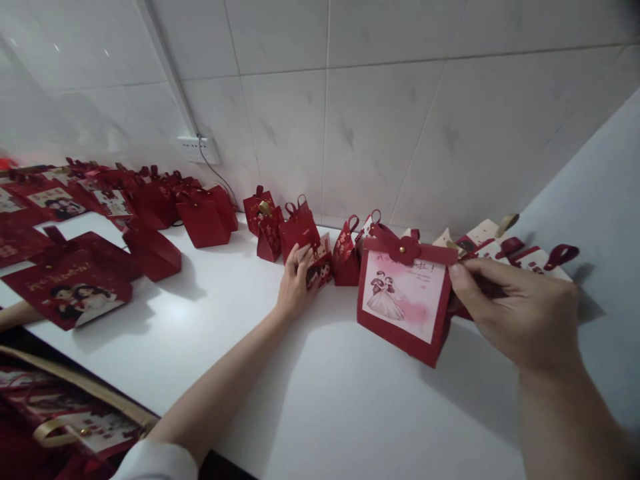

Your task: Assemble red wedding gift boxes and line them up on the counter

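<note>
My right hand (525,310) pinches the upper right edge of a red wedding favor box (400,297). This box has a pale pink front with a drawn couple, and a ribbon with a gold stud across its top. It is tilted a little, near the white tabletop; whether it touches is unclear. Farther left, my left hand (295,283) has its fingers curled on a smaller favor box (320,270) with a cartoon couple, partly covered by the fingers. Just behind that hand stands a plain red favor box (299,230) with a ribbon loop.
Several favor boxes (205,217) crowd the left side of the white table (225,287). More white-fronted boxes (487,247) stand behind my right hand. A bag (85,400) of boxes sits at lower left. Another arm (20,315) shows at the left edge. A tiled wall (380,133) with a power socket (197,148) is behind.
</note>
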A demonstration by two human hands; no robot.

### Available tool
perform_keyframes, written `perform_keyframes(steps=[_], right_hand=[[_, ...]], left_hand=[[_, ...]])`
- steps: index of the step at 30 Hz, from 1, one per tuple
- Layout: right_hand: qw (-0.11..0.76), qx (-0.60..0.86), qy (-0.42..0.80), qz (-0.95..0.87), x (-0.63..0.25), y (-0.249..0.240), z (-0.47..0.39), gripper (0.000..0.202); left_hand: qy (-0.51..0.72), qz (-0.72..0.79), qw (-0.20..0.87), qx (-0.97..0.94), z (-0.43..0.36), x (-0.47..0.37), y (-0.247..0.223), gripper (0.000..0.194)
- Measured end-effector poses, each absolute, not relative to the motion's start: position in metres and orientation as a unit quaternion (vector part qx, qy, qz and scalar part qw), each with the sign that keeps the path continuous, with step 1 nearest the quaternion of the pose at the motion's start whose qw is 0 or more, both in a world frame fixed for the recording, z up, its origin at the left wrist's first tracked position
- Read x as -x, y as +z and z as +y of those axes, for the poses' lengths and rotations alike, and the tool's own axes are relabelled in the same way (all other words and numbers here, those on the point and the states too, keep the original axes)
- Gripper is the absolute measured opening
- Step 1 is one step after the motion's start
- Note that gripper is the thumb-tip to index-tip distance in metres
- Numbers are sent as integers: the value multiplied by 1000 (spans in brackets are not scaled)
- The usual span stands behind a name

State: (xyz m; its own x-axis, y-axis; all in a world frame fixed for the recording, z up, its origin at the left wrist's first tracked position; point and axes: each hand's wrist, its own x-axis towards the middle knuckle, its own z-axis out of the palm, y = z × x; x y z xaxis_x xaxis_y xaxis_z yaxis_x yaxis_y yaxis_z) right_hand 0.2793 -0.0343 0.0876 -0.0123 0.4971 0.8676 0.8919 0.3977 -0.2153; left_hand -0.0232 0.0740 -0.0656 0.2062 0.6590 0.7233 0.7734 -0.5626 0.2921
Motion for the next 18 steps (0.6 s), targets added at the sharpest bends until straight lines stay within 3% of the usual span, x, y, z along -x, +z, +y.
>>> perform_keyframes(steps=[7,11,12,14,16,18], right_hand=[[488,519,-168,-682,-280,90,-40,25],[475,524,-180,-684,-288,91,-42,28],[477,525,-187,-679,-290,91,-42,29],[478,544,-189,-663,-294,90,-42,29],[482,568,-182,-642,-295,88,-41,27],[495,584,-168,-621,-294,85,-37,23]], left_hand=[[-302,-612,-62,728,146,6,-68,80],[-284,-591,-80,751,147,24,-41,51],[-302,-589,-63,747,143,39,-30,44],[-371,-613,4,697,133,83,-9,48],[-520,-676,150,499,119,139,8,59],[-591,-722,151,327,105,194,16,63]])
